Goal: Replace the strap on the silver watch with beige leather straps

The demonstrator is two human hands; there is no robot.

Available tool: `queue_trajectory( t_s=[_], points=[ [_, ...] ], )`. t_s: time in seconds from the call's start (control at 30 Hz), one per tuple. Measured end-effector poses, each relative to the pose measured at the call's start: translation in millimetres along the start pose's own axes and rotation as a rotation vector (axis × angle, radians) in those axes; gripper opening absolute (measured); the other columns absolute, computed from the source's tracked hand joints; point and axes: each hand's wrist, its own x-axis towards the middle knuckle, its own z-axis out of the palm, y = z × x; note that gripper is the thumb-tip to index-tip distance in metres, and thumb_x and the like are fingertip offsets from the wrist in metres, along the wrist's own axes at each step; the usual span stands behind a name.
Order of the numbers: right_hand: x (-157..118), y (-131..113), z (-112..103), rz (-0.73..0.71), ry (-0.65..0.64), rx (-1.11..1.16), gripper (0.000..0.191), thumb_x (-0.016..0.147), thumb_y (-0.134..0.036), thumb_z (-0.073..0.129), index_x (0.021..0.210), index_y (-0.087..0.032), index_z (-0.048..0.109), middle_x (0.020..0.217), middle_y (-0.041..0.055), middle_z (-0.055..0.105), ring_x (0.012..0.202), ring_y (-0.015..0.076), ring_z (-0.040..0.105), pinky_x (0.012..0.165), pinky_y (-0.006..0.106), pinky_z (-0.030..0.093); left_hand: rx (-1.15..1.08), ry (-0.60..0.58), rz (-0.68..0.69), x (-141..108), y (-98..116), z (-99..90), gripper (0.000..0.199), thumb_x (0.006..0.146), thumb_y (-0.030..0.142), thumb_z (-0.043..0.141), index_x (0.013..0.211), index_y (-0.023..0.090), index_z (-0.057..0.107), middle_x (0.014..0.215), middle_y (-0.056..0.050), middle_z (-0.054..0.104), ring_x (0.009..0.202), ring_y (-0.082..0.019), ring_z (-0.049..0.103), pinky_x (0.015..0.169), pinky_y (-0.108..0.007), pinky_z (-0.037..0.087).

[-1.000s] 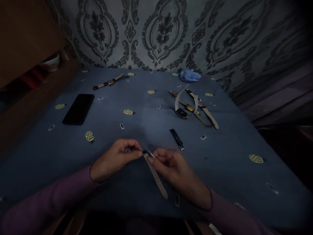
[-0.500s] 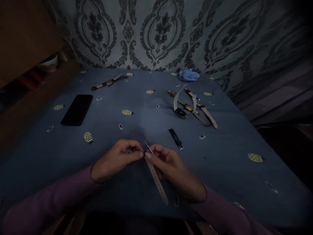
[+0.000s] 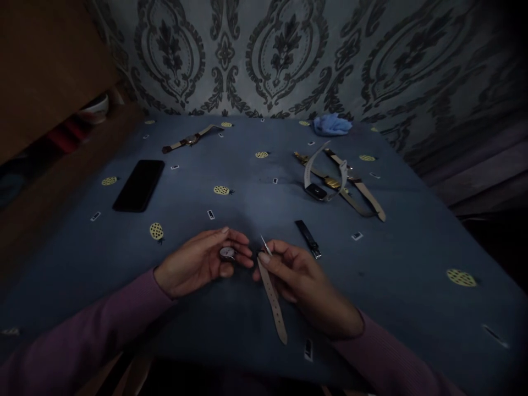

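My left hand (image 3: 202,264) is turned palm up, its fingers curled loosely around a small round watch case (image 3: 227,253) with a pale dial. In my right hand (image 3: 295,272) a light beige watch strap (image 3: 272,302) is pinched between thumb and fingers, and its end with a row of holes hangs toward me. A thin pointed metal tool (image 3: 265,245) sticks out of the same hand. A small gap separates the strap from the watch case. Beyond my right hand lies a short dark strap piece (image 3: 308,239) with a buckle.
A black phone (image 3: 139,186) lies at the left. Farther back is a brown-strapped watch (image 3: 192,139). At the right are a smartwatch (image 3: 317,191) with a pale band, a gold-toned watch (image 3: 332,182) and another strapped watch (image 3: 363,190). A crumpled blue cloth (image 3: 332,125) sits near the wall.
My hands have moved apart, and the left has turned palm up, showing the watch case. The strap and tool stay in my right hand. The view has shifted slightly left.
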Motion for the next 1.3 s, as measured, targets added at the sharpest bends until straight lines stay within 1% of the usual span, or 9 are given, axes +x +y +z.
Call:
queue_trajectory(
  t_s=[0.13, 0.23, 0.3, 0.47, 0.73, 0.87, 0.97, 1.1, 1.3],
  points=[
    [2.0, 0.9, -2.9, -0.011, -0.041, -0.002, 0.033, 0.078, -0.046, 0.069, 0.078, -0.017, 0.052, 0.060, -0.0008, 0.066, 0.033, 0.0026, 0.039, 0.032, 0.016, 0.019, 0.100, 0.023, 0.002, 0.6, 3.1, -1.5, 0.024, 0.088, 0.034, 0.057, 0.095, 0.012, 0.062, 0.093, -0.008, 0.061, 0.084, -0.016, 0.062, 0.058, -0.019, 0.042],
    [1.9, 1.8, -5.5, -0.002, -0.038, -0.004, 0.031, 0.079, -0.044, 0.068, 0.078, -0.018, 0.051, 0.059, -0.0015, 0.066, 0.031, 0.0013, 0.036, 0.032, 0.015, 0.022, 0.453, 0.120, -0.003, -1.8, 4.5, -1.9, 0.014, 0.084, 0.028, 0.060, 0.086, 0.014, 0.060, 0.071, 0.002, 0.054, 0.060, -0.008, 0.051, 0.050, -0.018, 0.033],
    [1.3, 2.1, -6.4, -0.001, -0.027, 0.000, 0.031, 0.079, -0.043, 0.069, 0.076, -0.018, 0.052, 0.058, -0.0030, 0.065, 0.031, 0.0008, 0.035, 0.031, 0.015, 0.023, 0.746, 0.170, 0.073, -4.8, 3.1, -0.5, 0.010, 0.083, 0.024, 0.058, 0.079, 0.016, 0.058, 0.064, 0.004, 0.049, 0.055, -0.008, 0.044, 0.051, -0.021, 0.033],
    [0.0, 1.2, -5.8, -0.017, 0.002, -0.021, 0.031, 0.078, -0.044, 0.069, 0.071, -0.017, 0.054, 0.056, -0.0034, 0.063, 0.032, 0.0009, 0.033, 0.030, 0.015, 0.023, 1.276, 0.222, 0.280, -10.6, -6.3, 8.1, 0.011, 0.085, 0.017, 0.052, 0.075, 0.017, 0.057, 0.073, 0.001, 0.056, 0.069, -0.013, 0.051, 0.066, -0.026, 0.038],
    [-2.9, -1.2, -8.3, 0.070, 0.033, 0.056, 0.032, 0.074, -0.043, 0.073, 0.069, -0.017, 0.056, 0.054, -0.0038, 0.061, 0.036, 0.0021, 0.030, 0.034, 0.016, 0.020, 1.765, 0.310, 0.247, -10.2, -21.7, 23.2, 0.019, 0.095, 0.018, 0.040, 0.083, 0.016, 0.055, 0.086, -0.002, 0.058, 0.067, -0.015, 0.058, 0.062, -0.029, 0.044],
    [-4.5, -2.5, -11.0, 0.105, 0.055, 0.107, 0.029, 0.075, -0.040, 0.073, 0.069, -0.017, 0.057, 0.054, -0.0037, 0.059, 0.039, 0.0027, 0.033, 0.037, 0.016, 0.024, 2.064, 0.289, 0.191, -11.6, -27.4, 29.5, 0.021, 0.093, 0.011, 0.034, 0.088, 0.016, 0.053, 0.090, -0.005, 0.058, 0.060, -0.018, 0.058, 0.054, -0.032, 0.045],
    [-5.0, -3.4, -11.9, 0.104, 0.051, 0.150, 0.026, 0.077, -0.037, 0.073, 0.073, -0.016, 0.058, 0.054, -0.0036, 0.059, 0.041, 0.0021, 0.035, 0.039, 0.014, 0.026, 2.140, 0.249, 0.144, -11.9, -26.5, 33.9, 0.021, 0.085, 0.001, 0.036, 0.088, 0.015, 0.052, 0.089, -0.006, 0.057, 0.060, -0.017, 0.058, 0.053, -0.029, 0.046],
    [-4.7, -2.7, -13.7, 0.109, 0.013, 0.170, 0.025, 0.078, -0.037, 0.072, 0.078, -0.015, 0.060, 0.053, -0.0041, 0.059, 0.035, -0.0003, 0.026, 0.034, 0.013, 0.016, 2.159, 0.200, 0.079, -10.8, -23.2, 38.2, 0.027, 0.075, -0.004, 0.038, 0.090, 0.015, 0.050, 0.091, -0.008, 0.057, 0.063, -0.017, 0.059, 0.054, -0.028, 0.048],
    [-3.9, -1.4, -16.3, 0.094, 0.011, 0.186, 0.027, 0.076, -0.037, 0.074, 0.080, -0.014, 0.060, 0.054, -0.0043, 0.059, 0.033, -0.0018, 0.024, 0.033, 0.014, 0.012, 1.990, 0.233, 0.162, -10.7, -22.0, 32.0, 0.021, 0.082, 0.000, 0.036, 0.090, 0.015, 0.049, 0.091, -0.007, 0.056, 0.062, -0.017, 0.055, 0.058, -0.032, 0.046]
  ],
)
